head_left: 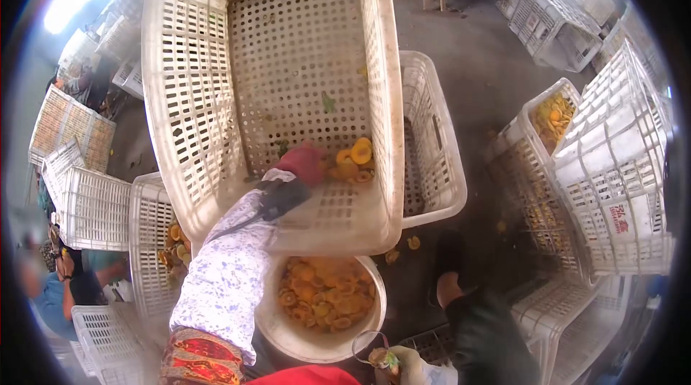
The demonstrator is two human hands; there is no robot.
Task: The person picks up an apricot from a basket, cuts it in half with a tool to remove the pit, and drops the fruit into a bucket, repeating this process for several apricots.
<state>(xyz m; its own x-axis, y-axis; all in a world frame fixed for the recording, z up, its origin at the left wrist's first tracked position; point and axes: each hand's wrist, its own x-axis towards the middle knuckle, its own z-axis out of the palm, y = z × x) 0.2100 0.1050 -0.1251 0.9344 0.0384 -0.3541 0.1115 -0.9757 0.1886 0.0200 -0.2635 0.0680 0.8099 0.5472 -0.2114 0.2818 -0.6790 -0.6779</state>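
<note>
My left hand point(302, 162), in a reddish glove, reaches down into a large white plastic crate point(392, 97). It is beside a few halved yellow-orange fruits point(355, 158), like peaches or apricots; its fingers are smeared by motion. Below the crate's near rim stands a round white bucket point(270, 320) holding many such fruit pieces point(324, 295). My right hand point(412, 365), in a pale glove, is low in the view beside the bucket. It is closed around a wire-loop tool point(384, 360) with a wrapped handle, its thin ring pointing up and left.
Another white crate point(450, 162) sits under the large one. At left, a crate point(147, 241) holds fruit pieces; stacked crates point(612, 169) stand at right, one with fruit point(554, 119). Fruit scraps point(413, 242) lie on the floor. A person point(54, 299) is at far left.
</note>
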